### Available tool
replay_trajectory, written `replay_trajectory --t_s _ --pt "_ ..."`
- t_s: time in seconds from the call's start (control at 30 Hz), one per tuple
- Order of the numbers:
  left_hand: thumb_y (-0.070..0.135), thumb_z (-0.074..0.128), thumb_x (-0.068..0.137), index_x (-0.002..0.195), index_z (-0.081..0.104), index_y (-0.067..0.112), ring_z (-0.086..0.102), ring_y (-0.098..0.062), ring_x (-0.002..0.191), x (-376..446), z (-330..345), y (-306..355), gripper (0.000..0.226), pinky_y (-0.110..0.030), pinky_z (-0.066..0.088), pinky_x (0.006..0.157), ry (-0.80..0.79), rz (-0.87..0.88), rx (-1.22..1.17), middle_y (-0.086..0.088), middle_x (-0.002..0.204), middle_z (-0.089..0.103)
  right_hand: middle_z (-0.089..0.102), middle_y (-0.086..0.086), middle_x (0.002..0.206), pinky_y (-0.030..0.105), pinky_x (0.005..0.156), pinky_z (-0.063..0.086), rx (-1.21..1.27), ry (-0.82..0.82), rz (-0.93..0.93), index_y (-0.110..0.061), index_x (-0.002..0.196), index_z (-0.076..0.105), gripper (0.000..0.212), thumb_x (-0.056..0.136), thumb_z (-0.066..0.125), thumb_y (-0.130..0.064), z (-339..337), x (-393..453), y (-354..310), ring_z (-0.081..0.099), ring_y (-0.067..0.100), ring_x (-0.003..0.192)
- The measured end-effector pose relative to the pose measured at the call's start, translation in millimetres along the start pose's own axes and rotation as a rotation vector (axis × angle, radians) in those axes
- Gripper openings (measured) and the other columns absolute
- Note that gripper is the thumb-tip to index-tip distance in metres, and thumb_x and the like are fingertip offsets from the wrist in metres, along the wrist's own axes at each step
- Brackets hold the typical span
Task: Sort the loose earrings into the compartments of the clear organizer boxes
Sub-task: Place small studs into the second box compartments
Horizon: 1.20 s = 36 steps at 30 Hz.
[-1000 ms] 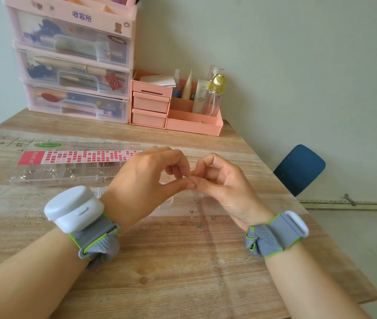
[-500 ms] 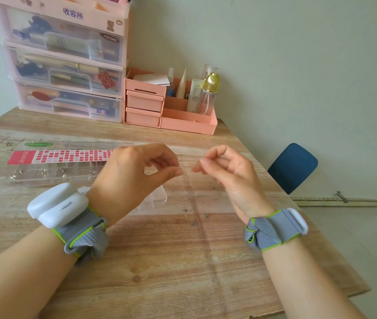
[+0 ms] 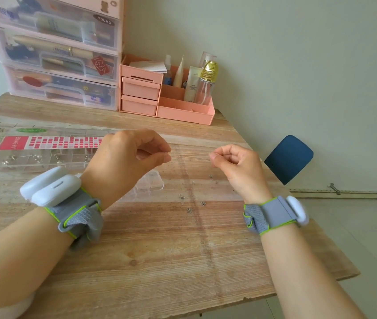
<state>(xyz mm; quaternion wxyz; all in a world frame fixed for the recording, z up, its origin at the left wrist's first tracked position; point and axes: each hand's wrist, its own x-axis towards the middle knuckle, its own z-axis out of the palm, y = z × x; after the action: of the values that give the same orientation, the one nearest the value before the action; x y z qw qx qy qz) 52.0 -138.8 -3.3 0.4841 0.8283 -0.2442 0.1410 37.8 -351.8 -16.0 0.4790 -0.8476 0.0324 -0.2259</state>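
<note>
Left hand (image 3: 125, 155) fingers pinched | right hand (image 3: 235, 164) fingers curled | contents unclear

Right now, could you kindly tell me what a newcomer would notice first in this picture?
Two raised hands above the wooden table: the left hand and right hand, fingers curled as if pinching, apart, each wrist wearing a grey band. Behind the left hand lies a clear organizer box holding earrings, and tiny loose earrings dot the table between the wrists.
</note>
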Motion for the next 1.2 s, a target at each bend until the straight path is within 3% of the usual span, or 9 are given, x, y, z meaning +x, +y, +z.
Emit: replay_trajectory --t_s 0.13,0.3,0.53,0.67,0.9,1.07,1.2 --pt "0.020 0.071 0.075 0.082 0.069 0.022 0.062 0.003 0.078 0 1 -2 0.008 -0.004 0.047 0.074 -0.030 0.000 0.016 0.011 0.077 0.069 0.063 -0.004 0.068 0.028 0.067 0.046 -0.130 -0.086 -0.031 -0.026 0.068 0.064 0.015 0.080 0.069 -0.018 2 -2 3 0.053 0.008 0.062" --pt "0.017 0.071 0.076 0.083 0.068 0.022 0.063 0.002 0.076 1 2 -4 0.009 -0.007 0.048 0.076 -0.043 0.010 0.024 0.010 0.077 0.069 0.055 -0.013 0.060 0.019 0.061 0.040 -0.205 -0.154 -0.056 -0.029 0.065 0.063 0.019 0.079 0.070 -0.018 4 -3 4 0.044 -0.001 0.053" --pt "0.013 0.068 0.079 0.085 0.068 0.021 0.064 -0.004 0.073 1 2 -7 0.010 -0.011 0.049 0.079 -0.069 0.038 0.051 0.008 0.080 0.069 0.052 -0.014 0.058 0.017 0.058 0.037 -0.243 -0.203 -0.086 -0.030 0.066 0.063 0.017 0.079 0.070 -0.020 7 -6 0 0.042 -0.001 0.052" --pt "0.011 0.067 0.079 0.087 0.068 0.018 0.064 -0.005 0.074 1 2 -8 0.011 -0.012 0.049 0.080 -0.070 0.054 0.066 0.005 0.080 0.069 0.055 -0.013 0.063 0.015 0.061 0.038 -0.242 -0.270 -0.111 -0.031 0.069 0.063 0.016 0.080 0.070 -0.022 6 -11 -5 0.043 0.000 0.057" --pt "0.012 0.068 0.079 0.089 0.067 0.019 0.064 0.000 0.074 1 1 -6 0.012 -0.014 0.050 0.077 -0.081 0.035 0.080 0.015 0.076 0.064 0.068 0.001 0.078 0.024 0.071 0.043 -0.249 -0.326 -0.145 -0.026 0.075 0.068 0.006 0.080 0.069 -0.023 7 -14 -10 0.049 0.006 0.067" --pt "0.009 0.069 0.077 0.090 0.067 0.019 0.063 0.000 0.074 1 1 -7 0.016 -0.014 0.050 0.078 -0.090 0.039 0.066 0.013 0.079 0.066 0.062 -0.013 0.081 0.016 0.084 0.031 -0.313 -0.486 -0.219 -0.038 0.076 0.065 0.013 0.078 0.071 -0.026 7 -16 -10 0.048 0.007 0.090" --pt "0.008 0.069 0.078 0.090 0.067 0.019 0.065 -0.002 0.073 1 2 -8 0.017 -0.015 0.050 0.079 -0.095 0.045 0.055 0.010 0.081 0.068 0.058 -0.014 0.084 0.020 0.087 0.030 -0.356 -0.555 -0.230 -0.045 0.076 0.061 0.019 0.078 0.071 -0.029 8 -17 -10 0.045 0.014 0.098"
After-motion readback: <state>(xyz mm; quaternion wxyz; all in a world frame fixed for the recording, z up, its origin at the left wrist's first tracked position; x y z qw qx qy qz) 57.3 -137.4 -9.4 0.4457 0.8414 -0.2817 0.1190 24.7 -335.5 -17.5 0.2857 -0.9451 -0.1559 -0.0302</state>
